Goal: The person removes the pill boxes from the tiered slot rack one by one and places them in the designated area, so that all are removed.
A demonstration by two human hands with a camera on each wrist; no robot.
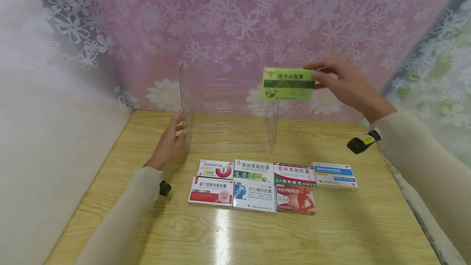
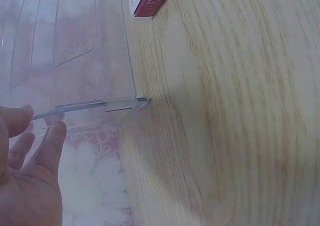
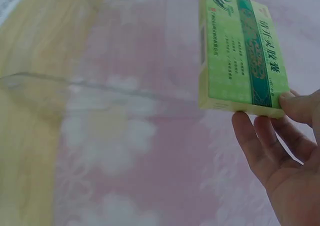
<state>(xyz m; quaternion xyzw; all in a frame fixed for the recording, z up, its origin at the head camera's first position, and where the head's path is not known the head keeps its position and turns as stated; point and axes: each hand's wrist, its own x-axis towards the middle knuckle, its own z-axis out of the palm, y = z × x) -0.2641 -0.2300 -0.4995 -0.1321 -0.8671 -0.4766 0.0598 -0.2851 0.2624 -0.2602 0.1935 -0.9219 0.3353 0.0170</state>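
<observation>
A clear plastic tiered display rack (image 1: 229, 132) stands at the back of the wooden table. My left hand (image 1: 170, 140) pinches its left side panel between thumb and fingers, as the left wrist view (image 2: 37, 156) shows up close. My right hand (image 1: 344, 83) grips a green medicine box (image 1: 288, 84) by its right end, thumb in front and fingers behind. That box is held up in the air, printed face outward, overlapping the rack's upper right corner in the head view. In the right wrist view the green box (image 3: 242, 51) is tilted, with the fingertips at its lower edge.
In front of the rack several medicine boxes lie flat in two rows, among them a red-and-white box (image 1: 211, 191), a red box (image 1: 296, 198) and a blue-and-white box (image 1: 335, 176). Pink floral cloth (image 1: 235, 23) hangs behind the wooden table (image 1: 165, 228).
</observation>
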